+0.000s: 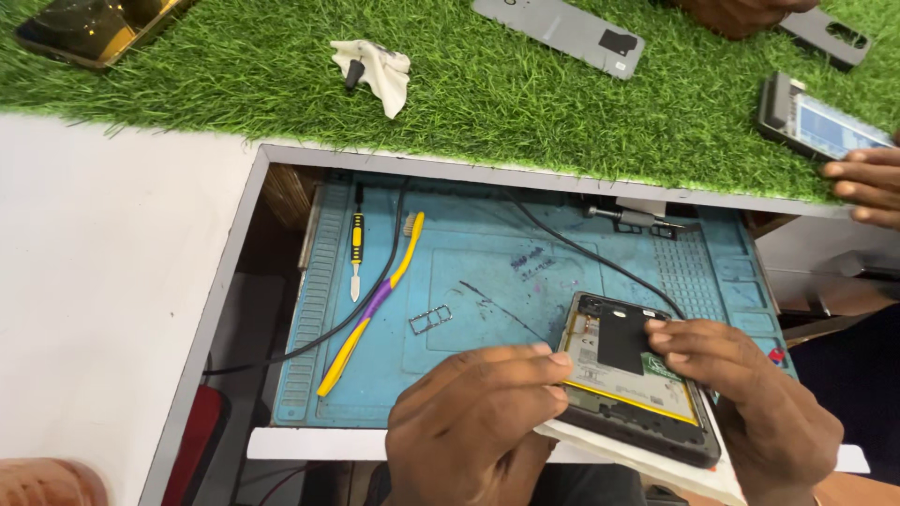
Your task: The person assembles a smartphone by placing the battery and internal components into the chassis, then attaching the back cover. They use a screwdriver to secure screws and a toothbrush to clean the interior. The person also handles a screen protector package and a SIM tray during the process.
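An opened phone [626,375] with its back cover off lies at the near right of a blue repair mat [487,253], its circuit board and yellow-edged battery exposed. My left hand [478,422] grips the phone's left edge with the fingers curled over it. My right hand [750,403] holds the right side, with its fingertips resting on the dark plate near the top. A white sheet lies under the phone.
On the mat lie a yellow-and-purple brush [370,305], a small yellow-handled tool [355,253], a SIM tray [430,319] and black cables [581,248]. The green turf [487,94] behind holds a grey back cover [562,33], a cloth [380,70], other phones and another person's hand [867,183].
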Demonstrator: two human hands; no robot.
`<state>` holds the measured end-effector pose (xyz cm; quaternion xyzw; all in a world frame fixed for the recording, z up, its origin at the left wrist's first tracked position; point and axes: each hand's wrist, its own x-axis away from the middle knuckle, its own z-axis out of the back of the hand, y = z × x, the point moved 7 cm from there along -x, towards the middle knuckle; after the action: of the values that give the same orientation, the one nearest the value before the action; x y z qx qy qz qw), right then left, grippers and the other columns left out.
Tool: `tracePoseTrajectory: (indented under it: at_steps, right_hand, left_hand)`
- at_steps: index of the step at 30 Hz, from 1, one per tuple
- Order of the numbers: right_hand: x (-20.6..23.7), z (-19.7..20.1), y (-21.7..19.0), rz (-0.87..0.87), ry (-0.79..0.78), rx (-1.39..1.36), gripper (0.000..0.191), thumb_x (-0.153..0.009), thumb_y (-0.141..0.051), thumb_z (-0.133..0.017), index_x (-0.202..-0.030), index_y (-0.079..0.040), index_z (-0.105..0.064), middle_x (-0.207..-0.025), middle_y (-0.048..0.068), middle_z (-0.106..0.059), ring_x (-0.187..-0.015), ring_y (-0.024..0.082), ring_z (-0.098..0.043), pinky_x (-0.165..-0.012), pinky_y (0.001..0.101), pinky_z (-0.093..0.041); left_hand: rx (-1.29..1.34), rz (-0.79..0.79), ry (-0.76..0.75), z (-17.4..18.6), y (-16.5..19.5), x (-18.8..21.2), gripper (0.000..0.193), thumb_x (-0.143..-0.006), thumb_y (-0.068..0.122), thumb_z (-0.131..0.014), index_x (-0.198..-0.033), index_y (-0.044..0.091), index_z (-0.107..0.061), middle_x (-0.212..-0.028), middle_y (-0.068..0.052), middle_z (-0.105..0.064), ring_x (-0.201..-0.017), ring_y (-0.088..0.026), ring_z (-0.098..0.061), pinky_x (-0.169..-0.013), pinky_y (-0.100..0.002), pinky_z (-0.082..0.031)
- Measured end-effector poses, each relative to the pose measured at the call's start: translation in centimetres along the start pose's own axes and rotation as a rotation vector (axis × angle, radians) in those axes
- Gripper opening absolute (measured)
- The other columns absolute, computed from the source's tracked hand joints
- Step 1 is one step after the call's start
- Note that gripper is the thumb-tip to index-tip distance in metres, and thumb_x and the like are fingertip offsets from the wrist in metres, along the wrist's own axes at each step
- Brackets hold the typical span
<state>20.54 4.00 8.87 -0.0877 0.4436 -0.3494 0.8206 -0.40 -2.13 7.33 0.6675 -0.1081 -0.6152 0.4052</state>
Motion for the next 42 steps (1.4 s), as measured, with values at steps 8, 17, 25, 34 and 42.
tracePoseTrajectory:
  at_steps: [8,17,25,34,42]
  right_hand:
    - [0.6,-0.8,-0.6,-0.016,0.050,-0.071,0.032,-0.080,-0.013,-0.079,-0.102,0.007,-0.066,-0.105,0.022,-0.073,-0.105,0.031,-0.075,-0.099,0.0440,-0.063]
    - [1.2,-0.5,-0.7,-0.025,0.059,-0.063,0.031,-0.084,-0.015,-0.078,-0.106,0.004,-0.067,-0.110,0.019,-0.074,-0.110,0.030,-0.075,-0.099,0.0411,-0.063]
    - [3.4,0.7,2.2,0.020,-0.011,-0.345,0.048,-0.087,-0.025,-0.080,-0.121,0.005,-0.063,-0.118,0.021,-0.071,-0.119,0.033,-0.072,-0.111,0.0497,-0.058]
    - [5.6,-0.9,7.0,-0.081,-0.221,-0.959,0.044,-0.096,-0.013,-0.080,-0.131,-0.001,-0.058,-0.131,0.026,-0.063,-0.141,0.043,-0.055,-0.127,0.0614,-0.038]
    - [3.8,-2.2,5.8,-0.418,-0.206,-0.533,0.042,-0.085,-0.012,-0.079,-0.122,-0.003,-0.063,-0.129,0.015,-0.072,-0.135,0.033,-0.065,-0.112,0.0498,-0.052]
  left_hand:
    - [-0.045,-0.134,-0.100,-0.4,2.7,-2.0,0.028,-0.074,0.019,-0.088,-0.092,0.009,-0.068,-0.105,-0.006,-0.074,-0.105,-0.028,-0.074,-0.091,-0.041,-0.060]
    - [-0.122,-0.208,-0.078,-0.6,4.1,-2.3,0.028,-0.073,0.020,-0.089,-0.087,0.012,-0.067,-0.096,0.003,-0.073,-0.101,-0.021,-0.073,-0.083,-0.038,-0.055]
    - [-0.100,-0.145,-0.107,-0.6,3.2,-1.7,0.042,-0.076,0.025,-0.085,-0.112,0.010,-0.070,-0.110,-0.004,-0.072,-0.107,-0.026,-0.069,-0.094,-0.042,-0.054]
    - [-0.075,-0.081,-0.183,-2.7,0.3,0.2,0.037,-0.083,0.011,-0.080,-0.119,0.010,-0.071,-0.121,-0.004,-0.072,-0.118,-0.028,-0.070,-0.105,-0.041,-0.051]
    - [-0.244,-0.206,-0.289,-3.3,2.1,-2.3,0.031,-0.089,0.005,-0.069,-0.120,0.007,-0.070,-0.107,-0.005,-0.067,-0.102,-0.024,-0.067,-0.091,-0.040,-0.050]
